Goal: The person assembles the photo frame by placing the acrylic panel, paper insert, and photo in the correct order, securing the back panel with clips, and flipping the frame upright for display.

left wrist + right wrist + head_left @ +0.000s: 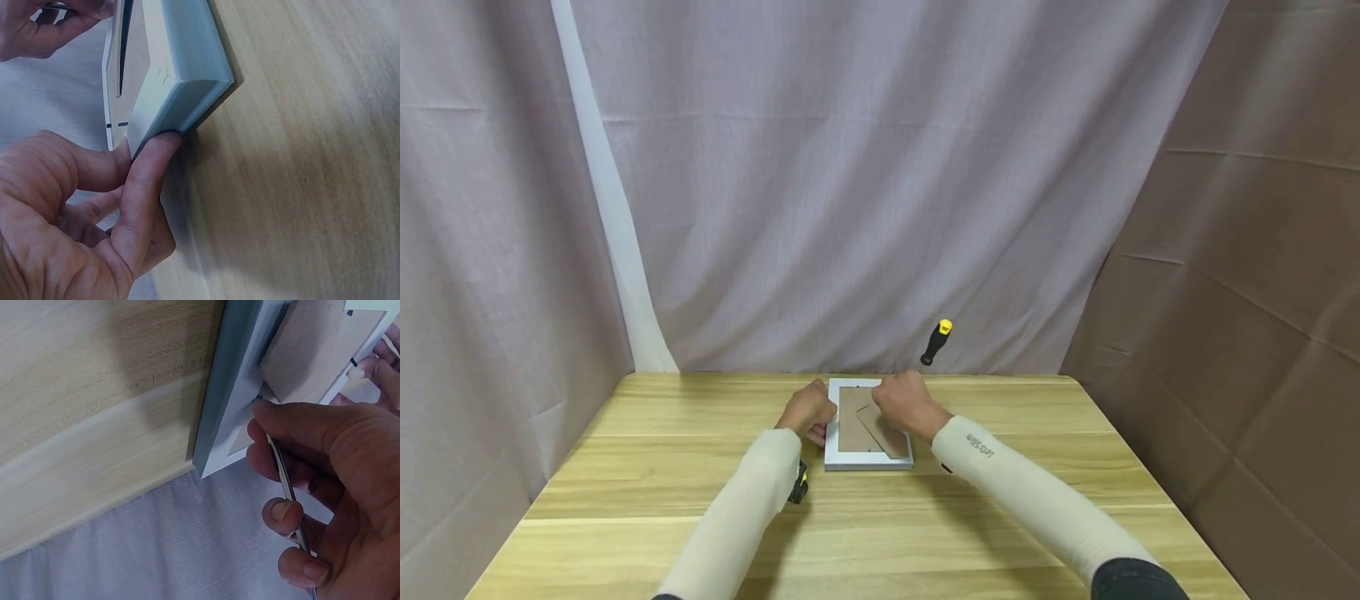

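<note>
A white picture frame (868,460) lies face down on the wooden table (880,533), its brown backing board (852,427) turned up. My left hand (808,410) pinches the frame's left edge; in the left wrist view the thumb (147,181) presses the frame's side (181,69) and a curled finger lies on its back. My right hand (904,402) grips a screwdriver with a black and yellow handle (937,342). Its metal shaft (284,481) runs through the fingers, with the tip at the frame's inner edge (228,406) next to the backing board (306,356).
The frame sits near the table's far edge, close to the grey curtain (865,208). Brown cloth (1247,292) hangs on the right. A small black and yellow object (797,485) shows under my left wrist. Bare wood (300,156) lies around the frame.
</note>
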